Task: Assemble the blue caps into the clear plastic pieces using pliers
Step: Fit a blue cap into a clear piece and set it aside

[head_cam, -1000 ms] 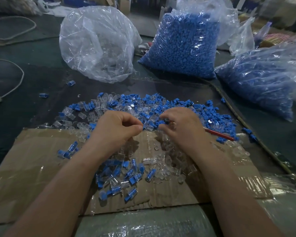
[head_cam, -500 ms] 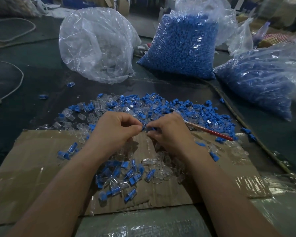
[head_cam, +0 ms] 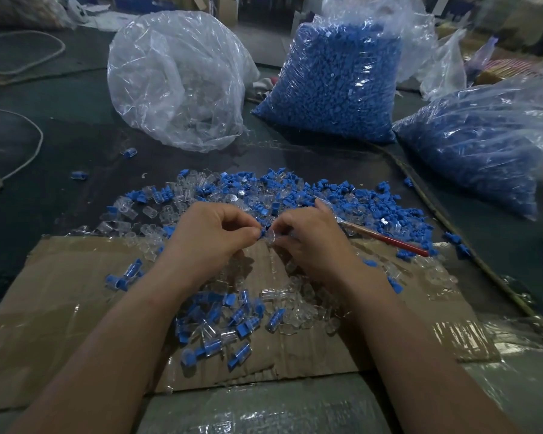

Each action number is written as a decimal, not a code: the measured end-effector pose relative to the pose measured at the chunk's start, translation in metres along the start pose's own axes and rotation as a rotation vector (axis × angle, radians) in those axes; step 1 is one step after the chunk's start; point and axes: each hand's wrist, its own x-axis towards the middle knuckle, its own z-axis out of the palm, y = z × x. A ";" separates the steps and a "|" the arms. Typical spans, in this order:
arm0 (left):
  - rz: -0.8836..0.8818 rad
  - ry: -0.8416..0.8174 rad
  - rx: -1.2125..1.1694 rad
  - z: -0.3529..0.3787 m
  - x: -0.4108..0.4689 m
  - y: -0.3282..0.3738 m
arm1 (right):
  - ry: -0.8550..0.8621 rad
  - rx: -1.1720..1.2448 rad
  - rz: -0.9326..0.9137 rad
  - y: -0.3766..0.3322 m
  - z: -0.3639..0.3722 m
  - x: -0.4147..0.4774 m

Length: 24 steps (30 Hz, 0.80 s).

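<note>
Left hand [head_cam: 210, 236]: fingers curled, pinching a blue cap [head_cam: 259, 234]. Right hand [head_cam: 311, 238]: fingers pinching a clear piece [head_cam: 271, 239]. Cap and piece meet above the cardboard [head_cam: 76, 308]. Mixed loose pile [head_cam: 295, 192] just beyond. Red-handled tool [head_cam: 389, 240] beside right hand.

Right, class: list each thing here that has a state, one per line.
Left hand, pinching a blue cap.
Right hand, pinching a clear piece.
Red tool, lying unheld.
Clear bag, slumped, mostly empty.
Middle bag, full, upright.
Right bag, full, lying down.
</note>
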 end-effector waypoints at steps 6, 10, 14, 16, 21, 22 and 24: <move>0.030 -0.038 -0.128 0.000 -0.004 0.008 | 0.096 0.250 -0.004 -0.008 -0.014 -0.009; 0.137 -0.020 -0.067 0.003 -0.006 0.013 | 0.051 0.343 -0.036 -0.016 -0.017 -0.016; 0.143 0.013 0.007 0.003 -0.006 0.010 | 0.024 0.436 -0.021 -0.019 -0.016 -0.018; 0.124 0.036 -0.045 0.003 -0.005 0.009 | 0.034 0.522 0.011 -0.019 -0.015 -0.018; 0.078 0.073 -0.169 0.002 -0.003 0.008 | 0.122 0.648 0.088 -0.016 -0.018 -0.019; 0.061 0.070 -0.196 0.001 -0.003 0.007 | 0.134 0.659 0.095 -0.016 -0.018 -0.019; 0.020 0.050 -0.268 0.000 -0.003 0.008 | 0.161 0.700 0.106 -0.016 -0.020 -0.021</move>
